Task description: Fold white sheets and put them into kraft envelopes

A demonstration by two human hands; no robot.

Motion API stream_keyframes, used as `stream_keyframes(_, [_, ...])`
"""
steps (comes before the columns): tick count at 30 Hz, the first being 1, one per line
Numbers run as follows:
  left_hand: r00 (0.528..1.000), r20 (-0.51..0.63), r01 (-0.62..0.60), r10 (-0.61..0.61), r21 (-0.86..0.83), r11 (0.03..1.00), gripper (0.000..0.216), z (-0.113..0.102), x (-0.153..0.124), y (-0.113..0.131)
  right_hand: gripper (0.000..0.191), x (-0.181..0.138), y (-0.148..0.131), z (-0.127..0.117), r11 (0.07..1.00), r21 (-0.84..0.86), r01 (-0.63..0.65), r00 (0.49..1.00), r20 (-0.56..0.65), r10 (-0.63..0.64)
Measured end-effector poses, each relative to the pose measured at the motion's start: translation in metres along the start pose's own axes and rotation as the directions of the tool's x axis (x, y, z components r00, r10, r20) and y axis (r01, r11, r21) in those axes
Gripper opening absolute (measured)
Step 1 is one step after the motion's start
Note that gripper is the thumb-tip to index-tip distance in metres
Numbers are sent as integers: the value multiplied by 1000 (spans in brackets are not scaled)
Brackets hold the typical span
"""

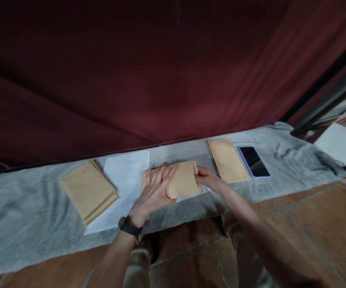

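Observation:
A brown paper envelope (185, 179) lies in front of me on the grey cloth, with its long side running left to right. My left hand (156, 188) rests on its left part, fingers spread and pressing flat. At the envelope's right end, my right hand (207, 178) has its fingers curled around the edge, and the fingertips are partly hidden behind the paper. A white sheet (191, 195) peeks out beneath the envelope's lower edge. Further left, a stack of brown envelopes (87, 190) sits partly on white paper (128, 172).
A smaller pile of brown envelopes (228, 160) lies to the right, beside a phone (254, 161) in a light purple case. Behind the grey cloth (299, 164) hangs a dark red curtain (173, 80). Tiled floor (317, 224) runs along the near side.

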State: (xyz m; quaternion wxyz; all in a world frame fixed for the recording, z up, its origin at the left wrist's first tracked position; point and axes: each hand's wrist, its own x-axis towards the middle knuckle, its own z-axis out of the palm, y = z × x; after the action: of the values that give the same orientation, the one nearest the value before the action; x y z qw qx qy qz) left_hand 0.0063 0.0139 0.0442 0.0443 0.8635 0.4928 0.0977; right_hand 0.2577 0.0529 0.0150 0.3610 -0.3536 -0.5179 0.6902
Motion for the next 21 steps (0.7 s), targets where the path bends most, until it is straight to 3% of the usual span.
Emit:
stream_keyframes(4, [998,-57,-15,16,23,1000,114,-1,2,2,34,1,3,-5,998,-38,42,999,-31,-44])
stream_keyframes(12, [997,-73,2,-1,10,1000,102,-1,2,1,29,10,21,-17,985,-171,-34,975,-221,-5])
stream_keyframes(14, [997,-77,6,-6,7,1000,102,1,3,-1,28,7,15,-16,965,-263,17,945,-311,-102])
stream_keyframes(16, [996,-88,16,-14,17,1000,101,3,3,-2,29,1,4,-16,909,-401,118,860,-416,-295])
stream_keyframes(18, [995,-98,21,-19,27,999,101,4,3,-1,23,-6,-8,-16,862,-466,198,806,-423,-414])
stream_keyframes(19, [995,-100,18,-15,28,999,102,5,4,1,21,-9,-13,-17,877,-438,199,823,-412,-392])
stream_keyframes(21, [996,-94,-5,7,22,1000,104,7,4,5,20,-16,-17,-19,932,-337,133,925,-297,-239])
